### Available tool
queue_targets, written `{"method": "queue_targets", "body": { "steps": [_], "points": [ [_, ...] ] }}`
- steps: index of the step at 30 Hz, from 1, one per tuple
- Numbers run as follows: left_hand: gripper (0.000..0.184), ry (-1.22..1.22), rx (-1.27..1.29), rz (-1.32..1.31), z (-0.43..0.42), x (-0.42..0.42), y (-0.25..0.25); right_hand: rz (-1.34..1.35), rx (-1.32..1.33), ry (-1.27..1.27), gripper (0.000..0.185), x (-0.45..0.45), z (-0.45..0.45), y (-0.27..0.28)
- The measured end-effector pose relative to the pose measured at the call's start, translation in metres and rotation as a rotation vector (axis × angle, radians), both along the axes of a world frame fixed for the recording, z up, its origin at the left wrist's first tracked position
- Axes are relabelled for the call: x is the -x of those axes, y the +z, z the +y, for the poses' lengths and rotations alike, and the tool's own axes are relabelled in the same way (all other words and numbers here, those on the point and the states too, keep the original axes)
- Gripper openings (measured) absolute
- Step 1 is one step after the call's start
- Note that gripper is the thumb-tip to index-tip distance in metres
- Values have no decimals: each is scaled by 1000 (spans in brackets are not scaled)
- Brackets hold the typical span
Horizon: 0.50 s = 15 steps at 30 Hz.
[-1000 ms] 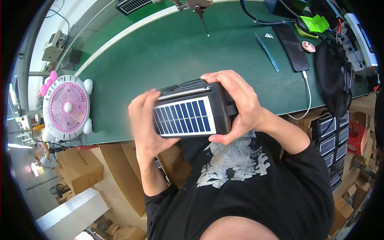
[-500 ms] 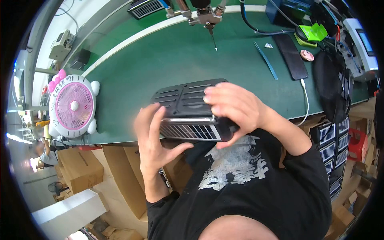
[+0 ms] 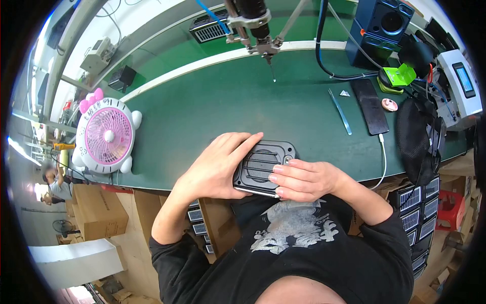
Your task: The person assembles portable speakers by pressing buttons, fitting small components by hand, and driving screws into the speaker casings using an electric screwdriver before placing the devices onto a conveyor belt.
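Observation:
At the near edge of the green bench I hold a black box-shaped solar device (image 3: 259, 164), its ribbed face with corner screw holes turned up. My left hand (image 3: 217, 167) is closed around its left end, thumb at the near side. Across the right part of the face lie the fingers of my right hand (image 3: 306, 181), gripping that end and hiding part of it. Beyond the device, a powered screwdriver (image 3: 263, 40) hangs with its thin bit pointing down, apart from both hands.
A pink and white fan (image 3: 108, 137) stands at the left. Blue tweezers (image 3: 339, 112), a dark phone (image 3: 371, 107) on a white cable and a black mesh bag (image 3: 416, 137) lie at the right. Below the bench are cartons (image 3: 98, 210) and stacked solar devices (image 3: 412, 220).
The device has turned so its ribbed face points up and its solar panel side is out of sight. My left hand has closed on its left end; before, its fingers were spread and blurred.

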<state>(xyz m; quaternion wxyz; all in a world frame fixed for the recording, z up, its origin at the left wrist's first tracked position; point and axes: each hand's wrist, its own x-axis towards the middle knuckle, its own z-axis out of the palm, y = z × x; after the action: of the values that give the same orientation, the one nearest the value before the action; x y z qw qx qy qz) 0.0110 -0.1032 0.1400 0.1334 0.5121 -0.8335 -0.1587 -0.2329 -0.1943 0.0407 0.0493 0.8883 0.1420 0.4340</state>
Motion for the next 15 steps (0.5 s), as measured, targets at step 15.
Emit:
{"method": "queue_targets", "body": {
  "steps": [15],
  "points": [
    [99, 411, 773, -492, -79, -95, -22, 353, -723, -295, 61, 32, 18, -3]
  ]
}}
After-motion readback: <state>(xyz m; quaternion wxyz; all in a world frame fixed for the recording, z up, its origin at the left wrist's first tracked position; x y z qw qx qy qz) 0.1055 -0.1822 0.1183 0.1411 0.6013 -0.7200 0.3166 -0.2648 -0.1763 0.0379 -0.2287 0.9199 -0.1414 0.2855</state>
